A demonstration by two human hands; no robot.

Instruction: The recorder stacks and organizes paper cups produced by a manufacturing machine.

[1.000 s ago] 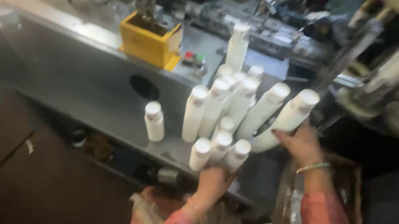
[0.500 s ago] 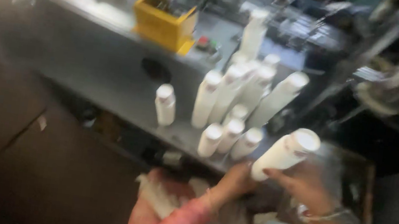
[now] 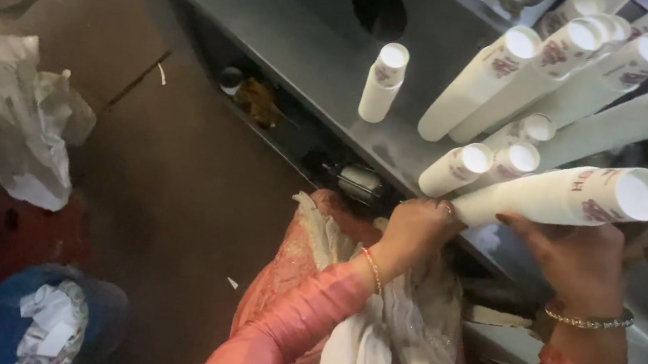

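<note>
Both hands (image 3: pixel 499 247) hold long white cup stack (image 3: pixel 559 200), red-printed.

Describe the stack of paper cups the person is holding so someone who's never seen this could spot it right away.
Start at the grey metal table crowded with white stacks of paper cups. At its near edge, both hands grip one long stack: the left hand at its lower end, the right hand underneath. Unlike the stacks on the table, it lies nearly level, lifted off the surface.

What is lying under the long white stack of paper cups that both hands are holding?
Under the long stack of cups are the right hand, the left hand at its lower end, and the grey metal table edge. The hands cover the table just below.
</note>
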